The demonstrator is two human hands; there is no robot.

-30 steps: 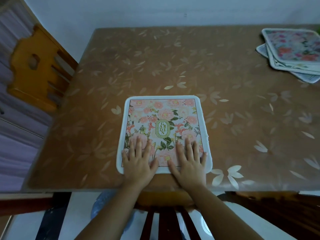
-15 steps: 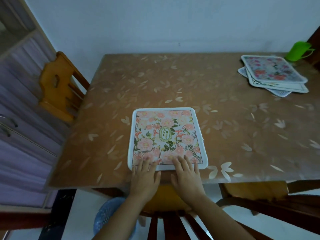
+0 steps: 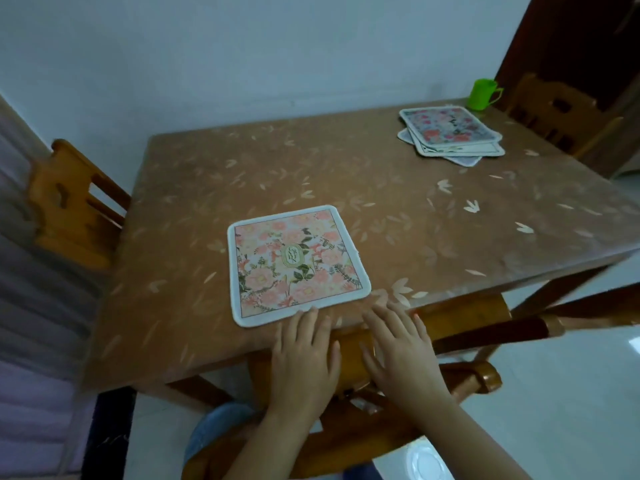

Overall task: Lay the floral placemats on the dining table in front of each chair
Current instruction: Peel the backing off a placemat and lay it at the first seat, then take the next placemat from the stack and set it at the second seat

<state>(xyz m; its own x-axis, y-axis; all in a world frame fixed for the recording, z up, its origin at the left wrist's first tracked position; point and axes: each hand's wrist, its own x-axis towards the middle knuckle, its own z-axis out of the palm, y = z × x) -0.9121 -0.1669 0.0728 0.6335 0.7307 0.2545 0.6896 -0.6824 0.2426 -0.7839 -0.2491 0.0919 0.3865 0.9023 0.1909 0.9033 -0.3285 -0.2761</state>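
Here, flat on the desk (image 3: 242, 174) before the near chair (image 3: 460, 313): one floral placemat (image 3: 298, 265), left hand (image 3: 304, 362) and right hand (image 3: 401, 351) released and empty, remaining placemats (image 3: 450, 133) stacked far right for other seats.

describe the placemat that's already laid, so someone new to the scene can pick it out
On the brown leaf-patterned dining table, look at the near edge, just beyond the left hand and right hand. The laid placemat lies there alone and flat: pink and peach flowers, white border, oval emblem in the middle. The other placemats sit stacked at the far right corner.
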